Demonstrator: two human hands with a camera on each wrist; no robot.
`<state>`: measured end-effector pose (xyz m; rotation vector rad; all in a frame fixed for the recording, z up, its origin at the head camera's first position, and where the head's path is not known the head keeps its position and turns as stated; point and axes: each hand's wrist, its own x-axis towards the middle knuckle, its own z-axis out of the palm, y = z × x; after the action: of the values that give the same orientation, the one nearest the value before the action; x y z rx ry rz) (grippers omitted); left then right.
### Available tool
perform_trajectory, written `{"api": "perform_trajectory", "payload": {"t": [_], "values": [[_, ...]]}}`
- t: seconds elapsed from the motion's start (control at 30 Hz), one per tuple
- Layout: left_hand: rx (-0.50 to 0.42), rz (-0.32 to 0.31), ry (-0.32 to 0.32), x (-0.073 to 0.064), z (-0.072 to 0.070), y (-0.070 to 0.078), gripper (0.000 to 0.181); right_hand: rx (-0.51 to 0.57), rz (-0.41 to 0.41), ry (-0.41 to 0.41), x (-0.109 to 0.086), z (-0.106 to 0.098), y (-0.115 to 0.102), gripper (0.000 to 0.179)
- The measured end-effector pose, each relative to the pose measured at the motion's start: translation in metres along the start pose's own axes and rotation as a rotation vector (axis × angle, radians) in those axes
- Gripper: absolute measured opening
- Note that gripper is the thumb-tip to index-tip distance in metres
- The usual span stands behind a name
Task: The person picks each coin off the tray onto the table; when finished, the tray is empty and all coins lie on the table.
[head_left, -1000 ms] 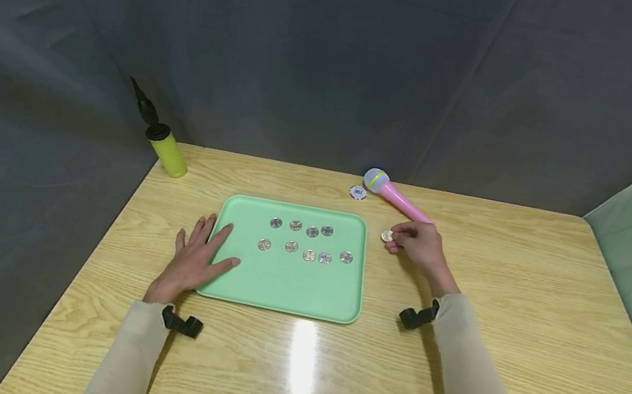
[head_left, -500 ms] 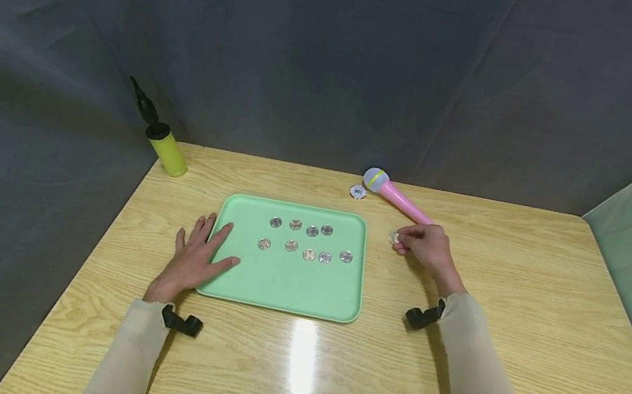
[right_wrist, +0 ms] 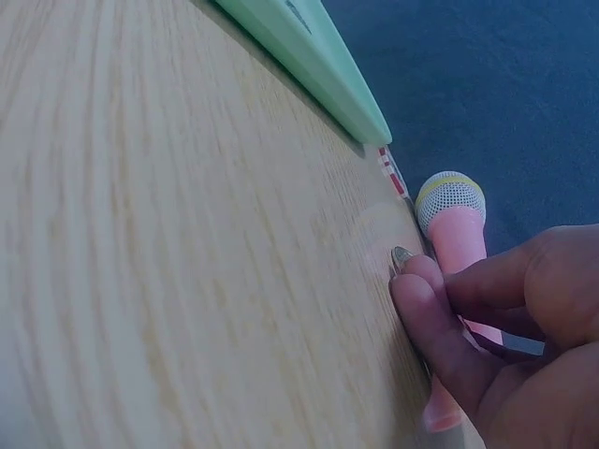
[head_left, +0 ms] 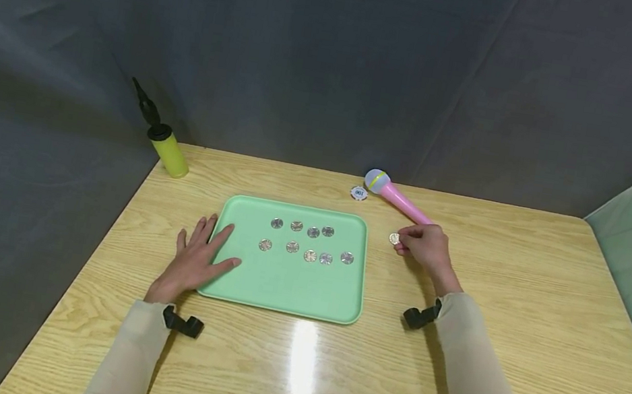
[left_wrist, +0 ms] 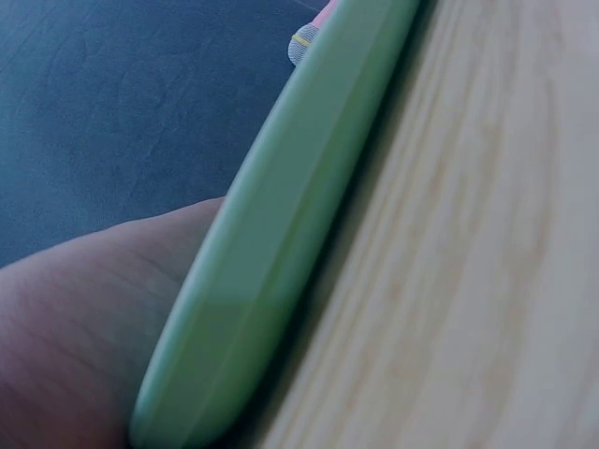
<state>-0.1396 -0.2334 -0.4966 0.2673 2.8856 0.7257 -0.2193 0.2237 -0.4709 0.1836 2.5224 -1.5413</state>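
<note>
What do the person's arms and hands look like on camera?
Long, plain beige fabric sleeves, with a small, blocky black device at each wrist. The bare left hand and bare right hand wear no gloves.

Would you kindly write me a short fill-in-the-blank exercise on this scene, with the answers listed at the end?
On the pale-green rectangular tray, exactly ____ round shiny coins lie visible.
In the head view, the person's right hand pinches another coin off the tray's ____ side.
The toy microphone with the pale round head has a handle coloured ____.
Missing words: nine; right; pink.
</note>
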Motion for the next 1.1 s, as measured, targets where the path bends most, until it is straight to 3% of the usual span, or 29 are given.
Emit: {"api": "perform_trajectory", "payload": {"t": [0.7, 1.1], "values": [[-0.009, 0.006, 0.001, 0.0, 0.002, -0.001, 0.082, 0.007, 0.015, -0.003, -0.006, -0.003, -0.005, 0.026], [0.0, -0.004, -0.004, 0.0, 0.002, -0.002, 0.082, 0.028, -0.047, -0.014, -0.006, 0.006, -0.029, 0.025]]}}
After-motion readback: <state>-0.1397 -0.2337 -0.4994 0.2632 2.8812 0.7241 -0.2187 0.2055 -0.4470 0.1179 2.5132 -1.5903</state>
